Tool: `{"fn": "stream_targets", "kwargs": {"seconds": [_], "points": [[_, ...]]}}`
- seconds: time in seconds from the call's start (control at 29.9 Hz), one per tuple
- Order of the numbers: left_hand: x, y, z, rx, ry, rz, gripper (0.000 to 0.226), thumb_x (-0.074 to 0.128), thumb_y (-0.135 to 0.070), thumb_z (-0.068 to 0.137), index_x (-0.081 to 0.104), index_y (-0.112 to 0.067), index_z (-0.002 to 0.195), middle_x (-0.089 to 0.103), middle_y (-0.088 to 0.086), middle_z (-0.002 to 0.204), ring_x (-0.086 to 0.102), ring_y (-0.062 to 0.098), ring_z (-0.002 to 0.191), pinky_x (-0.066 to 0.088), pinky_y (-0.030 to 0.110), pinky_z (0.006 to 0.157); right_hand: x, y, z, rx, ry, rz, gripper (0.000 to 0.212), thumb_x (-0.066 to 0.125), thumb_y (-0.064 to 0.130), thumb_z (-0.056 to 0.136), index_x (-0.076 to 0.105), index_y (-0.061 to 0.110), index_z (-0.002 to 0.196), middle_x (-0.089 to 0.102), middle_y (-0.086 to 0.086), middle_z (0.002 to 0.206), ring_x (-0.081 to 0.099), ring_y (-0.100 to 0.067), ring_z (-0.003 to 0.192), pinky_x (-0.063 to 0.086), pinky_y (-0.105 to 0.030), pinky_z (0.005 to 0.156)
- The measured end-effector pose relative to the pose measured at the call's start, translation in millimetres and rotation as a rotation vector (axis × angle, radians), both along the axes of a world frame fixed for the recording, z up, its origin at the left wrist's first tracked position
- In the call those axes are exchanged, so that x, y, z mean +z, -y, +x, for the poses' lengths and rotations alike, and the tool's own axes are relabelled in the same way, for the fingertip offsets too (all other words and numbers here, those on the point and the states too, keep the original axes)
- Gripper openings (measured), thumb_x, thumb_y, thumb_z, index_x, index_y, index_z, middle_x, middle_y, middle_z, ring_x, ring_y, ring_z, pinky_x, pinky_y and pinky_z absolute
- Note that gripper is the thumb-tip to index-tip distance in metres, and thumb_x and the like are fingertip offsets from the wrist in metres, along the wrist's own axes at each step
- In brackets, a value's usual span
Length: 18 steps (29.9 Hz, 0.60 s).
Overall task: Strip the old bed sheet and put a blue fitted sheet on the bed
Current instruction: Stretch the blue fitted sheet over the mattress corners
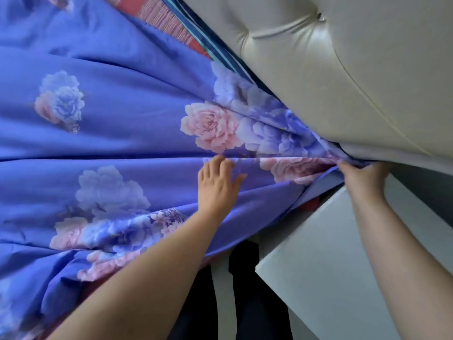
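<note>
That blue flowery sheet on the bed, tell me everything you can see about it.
The blue sheet is a smooth, slightly shiny cloth printed with large pink and pale blue flowers. It lies spread over the bed, with long creases fanning out from the corner by the padded headboard. There the right hand grips its bunched edge, while the left hand rests flat on it with fingers spread. Near the top, red and striped fabric shows beyond its edge. Its near edge hangs loose beside the white bedside cabinet.
</note>
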<state>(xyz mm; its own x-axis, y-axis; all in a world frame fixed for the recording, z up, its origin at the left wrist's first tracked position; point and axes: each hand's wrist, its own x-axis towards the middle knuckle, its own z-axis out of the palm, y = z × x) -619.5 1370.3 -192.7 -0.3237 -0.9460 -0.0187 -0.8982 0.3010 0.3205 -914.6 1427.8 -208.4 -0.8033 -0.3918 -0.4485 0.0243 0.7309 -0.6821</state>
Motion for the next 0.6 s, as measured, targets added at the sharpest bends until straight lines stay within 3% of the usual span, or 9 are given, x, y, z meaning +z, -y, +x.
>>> {"fn": "stream_targets", "kwargs": {"seconds": [0.1,0.17,0.23,0.3,0.37,0.43,0.5,0.6], "points": [[-0.9,-54.8,44.6,-0.011,0.092,0.066,0.039,0.046,-0.054,0.083,0.047,-0.019,0.099,0.044,0.001,0.109,0.043,0.025,0.094,0.031,0.036,0.083,15.2,3.9,40.8,0.020,-0.047,-0.007,0.079,0.074,0.008,0.069,0.035,-0.006,0.136,0.041,-0.018,0.140,0.045,-0.023,0.127,0.033,-0.025,0.106],[-0.5,-84.4,76.1,-0.052,0.178,0.141,0.051,0.049,-0.062,0.078,0.050,-0.017,0.102,0.052,0.005,0.111,0.045,0.026,0.099,0.032,0.038,0.090,12.7,-0.4,61.8,-0.031,-0.127,-0.052,0.084,0.070,0.009,0.074,0.023,-0.010,0.141,0.025,-0.026,0.146,0.030,-0.033,0.137,0.024,-0.021,0.110],[-0.5,-107.7,108.5,-0.104,0.271,0.245,0.070,0.055,-0.071,0.067,0.049,-0.019,0.114,0.051,0.006,0.121,0.046,0.028,0.109,0.032,0.043,0.100,13.5,-1.0,84.1,-0.028,-0.195,-0.136,0.076,0.065,0.007,0.077,0.025,-0.013,0.138,0.021,-0.032,0.144,0.024,-0.040,0.137,0.017,-0.011,0.110],[0.5,-124.2,139.4,-0.125,0.387,0.312,0.080,0.060,-0.071,0.063,0.047,-0.022,0.125,0.046,0.007,0.129,0.045,0.032,0.116,0.032,0.049,0.101,20.6,-2.4,114.8,0.099,-0.298,-0.205,0.062,0.064,0.008,0.079,0.038,-0.008,0.133,0.030,-0.030,0.142,0.027,-0.038,0.135,0.018,-0.017,0.111],[3.3,-131.6,164.4,-0.055,0.495,0.363,0.078,0.070,-0.057,0.062,0.049,-0.019,0.126,0.047,0.011,0.127,0.050,0.034,0.107,0.039,0.047,0.091,21.8,-11.8,148.7,0.398,-0.405,-0.261,0.037,0.063,0.012,0.081,0.055,-0.001,0.115,0.047,-0.023,0.129,0.042,-0.035,0.123,0.031,-0.033,0.106],[7.6,-133.3,184.6,0.090,0.557,0.411,0.059,0.071,-0.038,0.060,0.055,-0.016,0.113,0.054,0.013,0.112,0.057,0.034,0.087,0.045,0.042,0.078,20.4,-26.8,183.6,0.819,-0.425,-0.290,0.018,0.061,0.022,0.084,0.063,0.008,0.095,0.060,-0.012,0.106,0.056,-0.033,0.100,0.045,-0.040,0.089],[12.4,-131.5,198.3,0.167,0.561,0.407,0.026,0.056,-0.024,0.065,0.058,-0.017,0.090,0.058,0.009,0.091,0.058,0.033,0.075,0.045,0.040,0.072,19.0,-47.0,215.9,1.224,-0.359,-0.243,0.032,0.065,0.043,0.075,0.066,0.018,0.096,0.062,-0.002,0.102,0.061,-0.029,0.094,0.050,-0.038,0.080],[21.5,-127.5,203.6,0.259,0.478,0.496,0.010,0.045,-0.009,0.075,0.052,-0.015,0.081,0.062,0.011,0.076,0.061,0.035,0.073,0.042,0.038,0.066,8.4,-75.7,258.3,1.632,-0.409,0.028,0.089,0.078,0.064,0.043,0.062,0.024,0.121,0.057,-0.005,0.129,0.057,-0.034,0.116,0.042,-0.055,0.096]]}}
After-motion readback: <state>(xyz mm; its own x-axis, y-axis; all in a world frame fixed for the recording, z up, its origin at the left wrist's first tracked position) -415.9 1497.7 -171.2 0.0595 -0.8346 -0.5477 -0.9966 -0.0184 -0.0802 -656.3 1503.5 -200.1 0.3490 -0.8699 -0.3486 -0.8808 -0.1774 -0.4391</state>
